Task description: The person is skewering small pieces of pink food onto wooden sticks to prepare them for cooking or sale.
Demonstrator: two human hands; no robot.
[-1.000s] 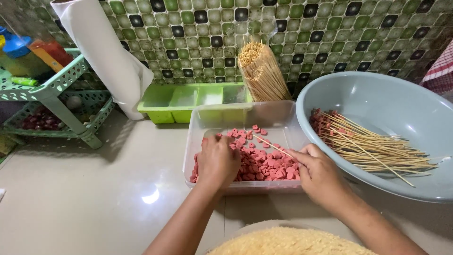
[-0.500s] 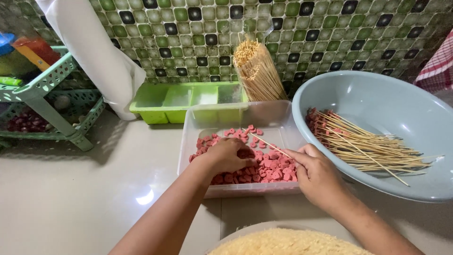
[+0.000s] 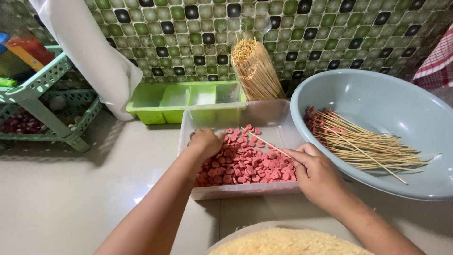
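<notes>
A clear plastic tub (image 3: 264, 112) holds several pink-red sausage slices (image 3: 247, 163). My left hand (image 3: 205, 141) reaches into the tub's left side, fingers curled over the slices. My right hand (image 3: 315, 172) sits at the tub's right edge and pinches a thin bamboo skewer (image 3: 266, 141) that points up and left over the slices. A grey-blue basin (image 3: 377, 101) to the right holds several loaded skewers (image 3: 365, 146). A bundle of bare skewers (image 3: 252, 71) leans upright against the tiled wall behind the tub.
A green compartment tray (image 3: 177, 101) lies behind the tub. A teal plastic rack (image 3: 45, 101) stands at the left, with a white bag (image 3: 89, 56) hanging beside it. A bowl of yellow crumbs (image 3: 288, 241) sits at the near edge. A red checked cloth (image 3: 436, 63) hangs at the right.
My left hand has moved from the middle of the slices to the tub's far left side. My right hand keeps the skewer in much the same place.
</notes>
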